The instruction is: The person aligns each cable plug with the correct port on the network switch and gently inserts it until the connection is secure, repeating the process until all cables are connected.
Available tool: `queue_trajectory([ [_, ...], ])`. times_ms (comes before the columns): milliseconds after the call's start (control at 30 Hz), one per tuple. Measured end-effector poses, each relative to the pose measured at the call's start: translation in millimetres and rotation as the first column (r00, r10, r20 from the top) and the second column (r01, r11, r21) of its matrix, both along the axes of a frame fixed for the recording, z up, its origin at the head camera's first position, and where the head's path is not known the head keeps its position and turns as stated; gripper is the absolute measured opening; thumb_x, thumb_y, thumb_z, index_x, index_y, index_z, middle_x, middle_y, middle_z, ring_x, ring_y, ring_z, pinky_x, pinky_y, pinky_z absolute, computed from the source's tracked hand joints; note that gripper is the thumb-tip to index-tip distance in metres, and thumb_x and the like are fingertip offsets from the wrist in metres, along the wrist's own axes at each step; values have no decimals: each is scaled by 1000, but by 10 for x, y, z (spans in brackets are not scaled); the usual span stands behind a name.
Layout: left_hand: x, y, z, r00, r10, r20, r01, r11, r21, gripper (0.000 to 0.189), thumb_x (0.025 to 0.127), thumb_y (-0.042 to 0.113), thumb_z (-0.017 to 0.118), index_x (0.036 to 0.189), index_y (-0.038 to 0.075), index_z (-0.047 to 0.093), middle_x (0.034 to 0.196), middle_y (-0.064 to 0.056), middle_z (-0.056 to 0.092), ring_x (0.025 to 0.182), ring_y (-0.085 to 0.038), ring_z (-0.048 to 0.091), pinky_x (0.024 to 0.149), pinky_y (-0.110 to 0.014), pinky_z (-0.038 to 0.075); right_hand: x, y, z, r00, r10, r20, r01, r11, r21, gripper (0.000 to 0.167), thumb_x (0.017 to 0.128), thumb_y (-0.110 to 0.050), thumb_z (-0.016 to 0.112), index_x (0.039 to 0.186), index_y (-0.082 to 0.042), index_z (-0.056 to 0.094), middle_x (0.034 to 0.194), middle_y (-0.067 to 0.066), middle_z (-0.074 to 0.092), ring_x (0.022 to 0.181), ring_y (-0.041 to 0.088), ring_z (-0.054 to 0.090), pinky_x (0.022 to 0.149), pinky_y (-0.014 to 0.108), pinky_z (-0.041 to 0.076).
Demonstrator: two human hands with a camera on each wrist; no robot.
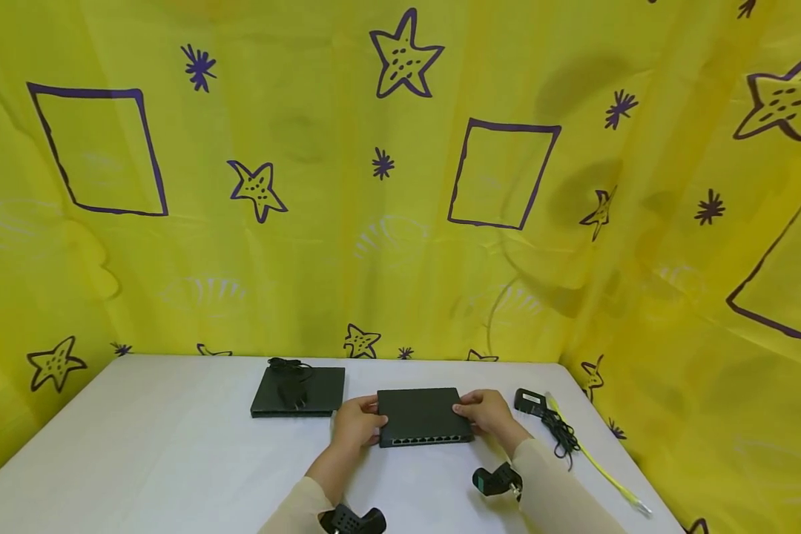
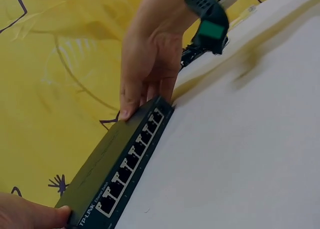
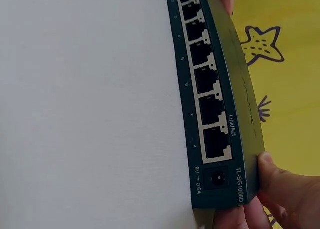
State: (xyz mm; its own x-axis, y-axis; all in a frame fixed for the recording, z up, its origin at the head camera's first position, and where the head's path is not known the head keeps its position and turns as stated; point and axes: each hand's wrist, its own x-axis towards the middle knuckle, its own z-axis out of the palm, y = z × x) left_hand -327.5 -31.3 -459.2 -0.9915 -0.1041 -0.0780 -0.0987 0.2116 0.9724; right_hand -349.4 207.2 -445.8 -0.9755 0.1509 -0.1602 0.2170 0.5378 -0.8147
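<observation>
A dark Ethernet switch is held between both hands, its row of ports turned toward me. My left hand grips its left end, with the thumb over the top edge. At the opposite end my right hand pinches it, thumb on top and fingers beneath, as the right wrist view shows. Empty ports and a round power socket line the front face of the switch. The switch is close over the white table.
Back left of the switch lies another flat black box with a plugged power adapter and its coiled cord on top. To the right are a black adapter with bundled cord and a yellow network cable. A yellow curtain hangs behind.
</observation>
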Motion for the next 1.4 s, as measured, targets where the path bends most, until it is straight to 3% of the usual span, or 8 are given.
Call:
queue_trajectory([
  [200,-19,-33,7,999,-10,31,11,1000,-22,47,81,-5,72,127,-5,62,113,-23,68,72,-14,62,54,-29,59,87,-18,-11,1000,-14,-9,13,998,-58,30,90,-7,71,115,8,65,109,22,67,80,18,61,71,34,60],
  [400,21,-18,23,1000,-26,14,27,998,-53,44,83,-2,71,126,-6,62,108,-21,68,64,-11,58,48,-27,56,144,2,-4,1000,-6,22,8,996,-89,36,91,-5,69,123,8,62,124,29,60,93,25,64,83,40,59],
  [533,31,-7,18,1000,-29,3,29,997,-69,43,85,-1,70,127,-5,62,106,-19,68,56,-9,54,47,-26,56,139,9,-9,1000,1,22,2,993,-114,36,91,-4,68,124,9,61,123,29,60,96,27,64,85,43,59],
  [767,39,2,24,1000,-21,21,23,995,-97,48,83,2,75,128,-4,61,106,-19,67,60,-10,54,48,-25,55,135,14,-30,999,-18,31,22,990,-140,36,91,-4,69,123,10,62,125,29,59,92,23,65,82,40,60],
  [1000,-34,21,34,1000,6,-7,-7,989,-151,45,81,2,76,124,-2,65,102,-16,69,54,-9,52,47,-22,52,107,10,-5,999,-43,27,46,987,-153,36,90,-5,70,122,9,62,119,26,63,89,22,64,79,37,60],
  [1400,-189,84,120,994,68,88,-44,968,-247,39,85,11,75,123,2,68,110,-15,71,58,-12,54,48,-20,49,-27,-12,29,998,-60,22,63,985,-163,34,90,-4,68,121,9,63,116,26,64,89,24,64,79,37,60],
])
